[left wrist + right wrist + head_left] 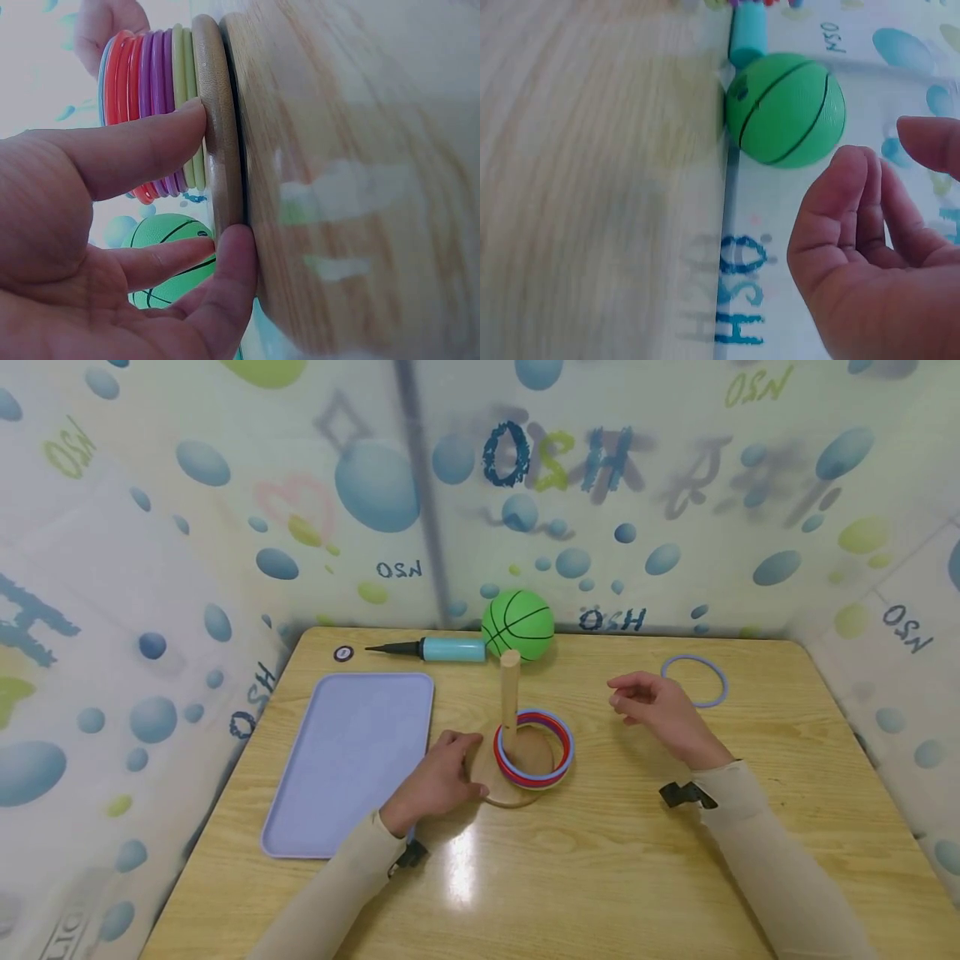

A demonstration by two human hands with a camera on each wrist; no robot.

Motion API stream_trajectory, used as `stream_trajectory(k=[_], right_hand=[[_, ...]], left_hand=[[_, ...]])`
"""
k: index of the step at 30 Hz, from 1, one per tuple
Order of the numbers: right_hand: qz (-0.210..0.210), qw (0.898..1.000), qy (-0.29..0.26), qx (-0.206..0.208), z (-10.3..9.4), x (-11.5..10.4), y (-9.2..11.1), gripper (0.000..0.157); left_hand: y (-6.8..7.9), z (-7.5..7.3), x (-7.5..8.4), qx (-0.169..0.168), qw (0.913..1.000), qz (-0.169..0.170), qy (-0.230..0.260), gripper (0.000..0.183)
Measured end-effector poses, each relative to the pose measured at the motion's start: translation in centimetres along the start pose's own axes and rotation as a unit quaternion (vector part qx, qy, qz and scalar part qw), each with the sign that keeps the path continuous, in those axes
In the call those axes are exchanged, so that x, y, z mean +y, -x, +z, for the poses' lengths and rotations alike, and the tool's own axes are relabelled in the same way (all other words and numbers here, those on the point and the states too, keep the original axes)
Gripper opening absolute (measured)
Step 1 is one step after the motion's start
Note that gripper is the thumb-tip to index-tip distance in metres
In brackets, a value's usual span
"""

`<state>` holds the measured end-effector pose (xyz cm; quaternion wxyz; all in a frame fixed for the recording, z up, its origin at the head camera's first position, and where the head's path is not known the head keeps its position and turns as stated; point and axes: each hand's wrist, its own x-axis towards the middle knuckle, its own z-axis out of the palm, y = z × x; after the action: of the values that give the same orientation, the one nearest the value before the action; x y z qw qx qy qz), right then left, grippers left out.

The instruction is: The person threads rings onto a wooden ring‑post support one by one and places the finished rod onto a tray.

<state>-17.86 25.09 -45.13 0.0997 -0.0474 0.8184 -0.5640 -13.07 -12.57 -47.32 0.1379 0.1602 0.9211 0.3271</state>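
Note:
A round wooden ring-toss base [489, 770] with an upright wooden peg [509, 689] stands mid-table. Around the peg lies a stack of rings [133, 75]: yellow lowest, then purple, red and a blue one on top. The left hand [442, 777] holds the base's left rim, its thumb and fingers spread along the edge in the left wrist view. Over the table to the right, the right hand [667, 714] hovers with loosely bent fingers and nothing in it. Just beyond it a single blue ring [694, 657] lies flat.
A lavender tray [352, 752] lies at the left. Along the back of the table [600, 877] are a small round disc [343, 653], a blue hand pump [453, 649] and a green ball [519, 625]. Patterned curtains [600, 527] surround the back and sides.

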Motion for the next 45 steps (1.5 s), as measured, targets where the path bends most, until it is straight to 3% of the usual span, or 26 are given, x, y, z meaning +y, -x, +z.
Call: stream_trajectory(k=[10,16,22,35,39,45], right_hand=[[0.008,0.999,0.001,0.052,-4.2,1.1,-0.7,0.044],[0.006,0.996,-0.005,0.087,-6.5,2.5,-1.5,0.033],[-0.003,0.994,0.01,0.109,-8.8,4.2,-2.4,0.033],[-0.02,0.986,0.009,0.164,-12.4,6.7,-3.4,0.019],[-0.013,0.986,0.049,0.16,-13.3,7.3,-3.3,0.025],[0.014,0.981,0.126,0.15,-14.2,8.1,-3.4,0.057]], left_hand=[[0.1,-0.1,-0.1,0.001,1.0,-0.002,0.002,0.086],[0.0,-0.1,-0.1,0.003,1.0,0.0,-0.001,0.086],[-0.1,-0.1,-0.2,0.004,1.0,0.001,-0.002,0.085],[-0.1,-0.1,-0.3,-0.001,1.0,0.004,-0.007,0.086],[0.0,0.0,-0.2,-0.003,1.0,0.006,-0.006,0.086],[0.0,0.0,-0.2,0.0,1.0,0.007,-0.006,0.086]])
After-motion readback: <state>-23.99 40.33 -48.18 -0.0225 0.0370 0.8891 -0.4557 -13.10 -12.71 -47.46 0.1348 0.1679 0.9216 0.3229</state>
